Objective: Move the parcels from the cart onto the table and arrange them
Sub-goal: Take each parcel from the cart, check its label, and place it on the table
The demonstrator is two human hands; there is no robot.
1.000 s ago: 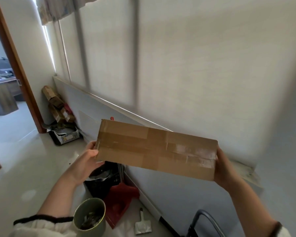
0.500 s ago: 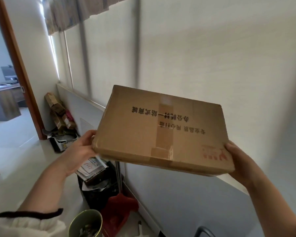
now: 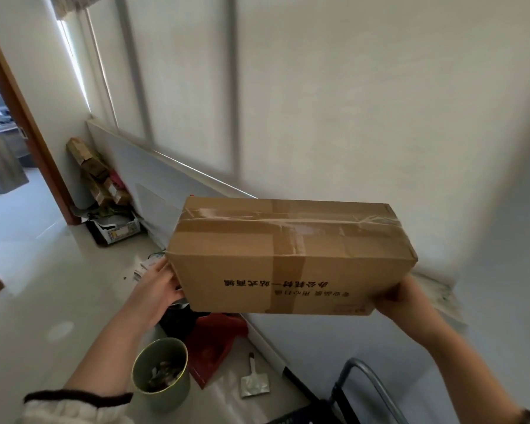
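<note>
Gripping parcel (image 3: 291, 258) ends, left hand (image 3: 156, 289) and right hand (image 3: 401, 296) fingers clamped, held mid-air clear of wall.

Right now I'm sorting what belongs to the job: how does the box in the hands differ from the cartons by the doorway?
The held box is up in the air, gripped at its ends by the left hand and right hand; the cartons by the doorway lean in a pile in the corner. The held box is sealed with tape and shows printed text; the cartons look rumpled. All are brown cardboard.
</note>
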